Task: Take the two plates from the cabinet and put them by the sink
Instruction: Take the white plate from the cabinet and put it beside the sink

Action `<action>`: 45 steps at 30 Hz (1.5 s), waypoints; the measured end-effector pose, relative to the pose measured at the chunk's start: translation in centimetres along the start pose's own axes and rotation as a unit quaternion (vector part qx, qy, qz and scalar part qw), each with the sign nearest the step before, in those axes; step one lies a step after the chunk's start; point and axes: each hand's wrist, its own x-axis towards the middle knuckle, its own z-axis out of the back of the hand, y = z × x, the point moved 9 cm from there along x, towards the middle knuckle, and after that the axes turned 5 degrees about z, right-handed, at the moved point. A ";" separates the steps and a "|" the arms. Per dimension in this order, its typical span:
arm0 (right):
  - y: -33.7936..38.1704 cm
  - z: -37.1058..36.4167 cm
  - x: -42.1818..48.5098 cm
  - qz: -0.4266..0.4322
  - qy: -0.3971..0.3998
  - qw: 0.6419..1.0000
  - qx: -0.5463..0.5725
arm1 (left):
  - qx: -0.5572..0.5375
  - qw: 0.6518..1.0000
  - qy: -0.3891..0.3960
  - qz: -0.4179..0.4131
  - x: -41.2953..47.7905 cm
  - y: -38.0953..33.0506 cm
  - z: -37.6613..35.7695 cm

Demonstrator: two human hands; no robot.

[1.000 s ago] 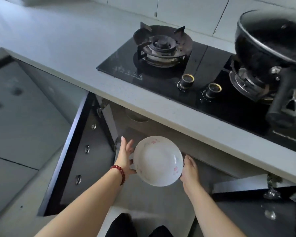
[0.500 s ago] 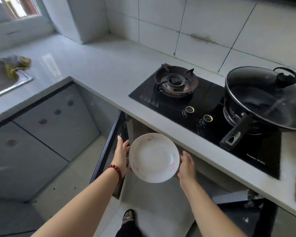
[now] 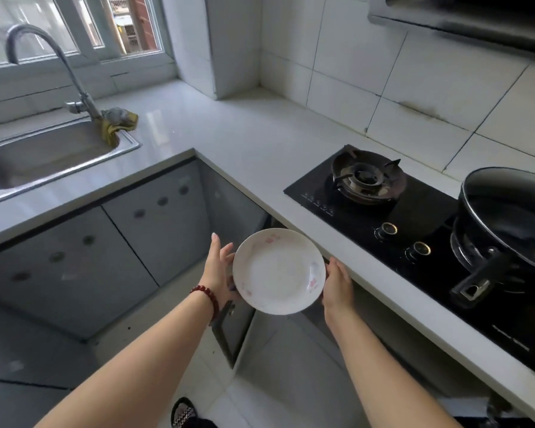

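Note:
A white plate (image 3: 278, 271) with faint pink flower marks is held level in front of me, just below the counter edge. My left hand (image 3: 218, 270), with a red bead bracelet on the wrist, grips its left rim. On the right rim sits my right hand (image 3: 337, 284). Whether a second plate lies under the top one I cannot tell. The open cabinet (image 3: 232, 322) under the stove is below the plate, its dark door swung out. The steel sink (image 3: 44, 152) lies at the far left, with a curved tap (image 3: 48, 54) behind it.
A yellow-grey rag (image 3: 116, 123) hangs over the sink's right corner. The white countertop (image 3: 229, 134) runs round the corner. A black gas hob (image 3: 383, 205) is at the right, with a lidded black pan (image 3: 513, 211) on its right burner. My foot (image 3: 184, 412) stands on the tiled floor.
The view has lifted and swung left, so the sink and tap have come into sight. The plate, held in both hands, has risen from the cabinet opening to near counter height.

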 end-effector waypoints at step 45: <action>7.2 -70.6 0.9 0.045 0.352 0.925 -0.134 | -0.224 0.920 -0.294 -0.128 5.9 -31.5 50.5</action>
